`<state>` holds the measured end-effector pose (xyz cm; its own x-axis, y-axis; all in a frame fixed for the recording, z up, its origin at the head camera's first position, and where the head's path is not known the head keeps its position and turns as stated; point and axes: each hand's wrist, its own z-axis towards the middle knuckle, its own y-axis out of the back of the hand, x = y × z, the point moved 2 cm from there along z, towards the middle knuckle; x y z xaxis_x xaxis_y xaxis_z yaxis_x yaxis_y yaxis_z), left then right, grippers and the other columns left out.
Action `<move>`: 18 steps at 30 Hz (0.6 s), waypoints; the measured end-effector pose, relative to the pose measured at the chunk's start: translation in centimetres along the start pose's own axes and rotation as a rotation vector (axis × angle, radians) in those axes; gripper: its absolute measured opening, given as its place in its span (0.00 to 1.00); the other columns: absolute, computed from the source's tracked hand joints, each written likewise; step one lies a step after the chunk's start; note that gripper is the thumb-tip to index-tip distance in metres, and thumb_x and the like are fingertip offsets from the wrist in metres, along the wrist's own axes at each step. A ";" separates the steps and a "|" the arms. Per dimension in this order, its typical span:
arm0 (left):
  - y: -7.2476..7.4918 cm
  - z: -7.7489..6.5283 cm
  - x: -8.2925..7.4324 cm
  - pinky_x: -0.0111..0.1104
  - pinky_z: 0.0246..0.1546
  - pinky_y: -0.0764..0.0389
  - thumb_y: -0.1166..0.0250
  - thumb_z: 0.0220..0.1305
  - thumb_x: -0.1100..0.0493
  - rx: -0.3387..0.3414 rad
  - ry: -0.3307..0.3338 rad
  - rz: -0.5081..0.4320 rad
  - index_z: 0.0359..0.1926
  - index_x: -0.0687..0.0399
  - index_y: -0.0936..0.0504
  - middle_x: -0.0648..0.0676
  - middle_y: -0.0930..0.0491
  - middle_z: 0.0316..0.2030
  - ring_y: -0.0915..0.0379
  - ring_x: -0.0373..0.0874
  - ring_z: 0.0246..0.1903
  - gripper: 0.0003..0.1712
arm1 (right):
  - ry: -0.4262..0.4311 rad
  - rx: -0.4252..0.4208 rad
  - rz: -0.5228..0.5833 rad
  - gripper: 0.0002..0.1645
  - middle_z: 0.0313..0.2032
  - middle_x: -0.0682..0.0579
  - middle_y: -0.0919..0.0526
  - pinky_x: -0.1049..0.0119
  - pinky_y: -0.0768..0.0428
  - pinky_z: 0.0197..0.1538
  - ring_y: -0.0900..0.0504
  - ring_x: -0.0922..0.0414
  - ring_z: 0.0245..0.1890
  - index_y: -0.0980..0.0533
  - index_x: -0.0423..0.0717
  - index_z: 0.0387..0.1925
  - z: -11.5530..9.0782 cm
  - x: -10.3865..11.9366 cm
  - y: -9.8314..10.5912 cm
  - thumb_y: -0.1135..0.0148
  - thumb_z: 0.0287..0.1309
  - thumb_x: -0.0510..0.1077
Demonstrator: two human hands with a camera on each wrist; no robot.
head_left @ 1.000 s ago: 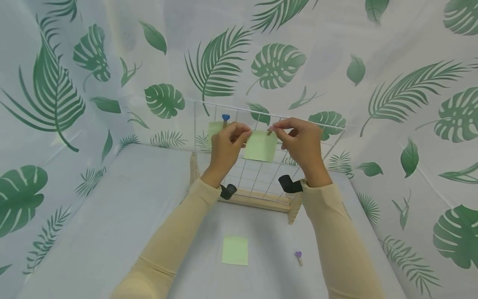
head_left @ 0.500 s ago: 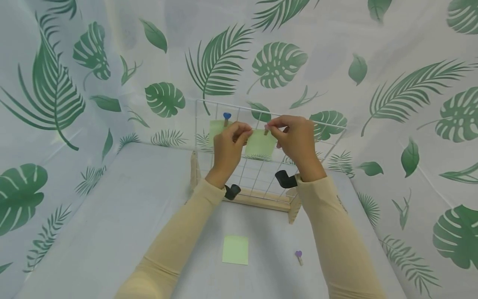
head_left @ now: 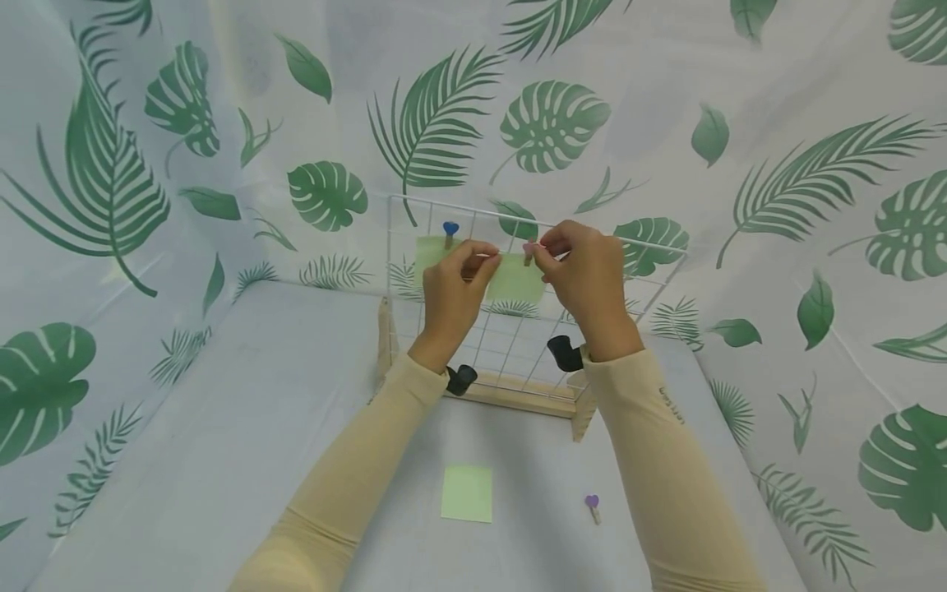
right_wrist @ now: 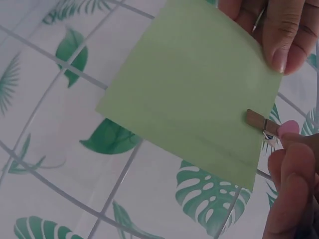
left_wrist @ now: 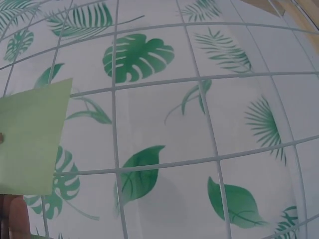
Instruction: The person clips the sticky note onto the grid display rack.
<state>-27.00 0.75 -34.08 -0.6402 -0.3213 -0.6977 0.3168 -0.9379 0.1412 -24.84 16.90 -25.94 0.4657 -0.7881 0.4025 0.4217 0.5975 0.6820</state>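
A note (head_left: 515, 281) is being held at the grid (left_wrist: 113, 88), near its top edge.
The left hand (head_left: 453, 288) is pinching the note near a corner; the right hand (head_left: 586, 278) is pinching a pink clip (head_left: 528, 253). The right wrist view is showing the clip's wooden tip lying over the note. Only the head view is showing the blue clip (head_left: 450, 229) on a second note (head_left: 427, 263), while a third note (head_left: 467, 493) and purple clip (head_left: 593, 503) are lying on the table (head_left: 222, 427).
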 end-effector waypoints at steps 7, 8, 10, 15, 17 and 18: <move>0.2 0.0 0.0 0.38 0.42 0.08 0.27 0.73 0.63 0.000 -0.015 0.003 0.45 0.63 0.11 0.60 0.08 0.38 0.08 0.52 0.38 0.07 | 0.082 -0.115 -0.059 0.18 0.22 0.37 0.16 0.56 0.26 0.27 0.20 0.42 0.20 0.19 0.30 0.26 -0.4 -0.3 -0.2 0.23 0.66 0.39; 0.2 0.0 0.0 0.38 0.42 0.08 0.27 0.73 0.63 -0.002 -0.017 0.003 0.45 0.64 0.11 0.60 0.08 0.38 0.08 0.52 0.38 0.06 | 0.088 -0.122 -0.062 0.19 0.21 0.37 0.16 0.56 0.26 0.27 0.20 0.42 0.20 0.20 0.30 0.25 -0.5 -0.4 -0.2 0.23 0.66 0.40; 0.2 0.0 0.1 0.38 0.42 0.08 0.27 0.73 0.64 -0.003 -0.021 0.004 0.45 0.64 0.11 0.60 0.08 0.37 0.08 0.52 0.37 0.06 | 0.094 -0.132 -0.062 0.20 0.20 0.37 0.16 0.56 0.27 0.26 0.21 0.42 0.19 0.20 0.31 0.24 -0.5 -0.6 -0.4 0.23 0.66 0.41; 0.4 -0.2 0.2 0.38 0.41 0.08 0.26 0.72 0.64 -0.004 -0.030 -0.006 0.44 0.64 0.11 0.61 0.08 0.37 0.08 0.52 0.36 0.06 | 0.093 -0.139 -0.027 0.22 0.20 0.39 0.16 0.59 0.27 0.26 0.20 0.44 0.18 0.20 0.32 0.22 -0.7 -1.1 -0.6 0.23 0.67 0.43; 0.6 -0.2 0.1 0.38 0.40 0.08 0.25 0.71 0.64 -0.007 -0.039 -0.013 0.43 0.65 0.11 0.61 0.08 0.36 0.08 0.53 0.35 0.07 | 0.089 -0.134 -0.002 0.22 0.20 0.39 0.16 0.63 0.28 0.26 0.20 0.45 0.18 0.19 0.33 0.22 -0.8 -1.3 -0.6 0.23 0.67 0.43; 0.7 -0.2 0.1 0.38 0.40 0.08 0.25 0.70 0.64 -0.008 -0.047 -0.016 0.43 0.65 0.11 0.61 0.08 0.36 0.08 0.53 0.35 0.07 | 0.088 -0.130 0.015 0.21 0.20 0.39 0.16 0.66 0.29 0.26 0.21 0.47 0.18 0.19 0.33 0.22 -0.9 -1.4 -0.6 0.23 0.67 0.43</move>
<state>-26.68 0.09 -34.20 -0.6771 -0.3125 -0.6663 0.3122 -0.9418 0.1246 -25.05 17.75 -27.47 0.5366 -0.7663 0.3533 0.5089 0.6279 0.5888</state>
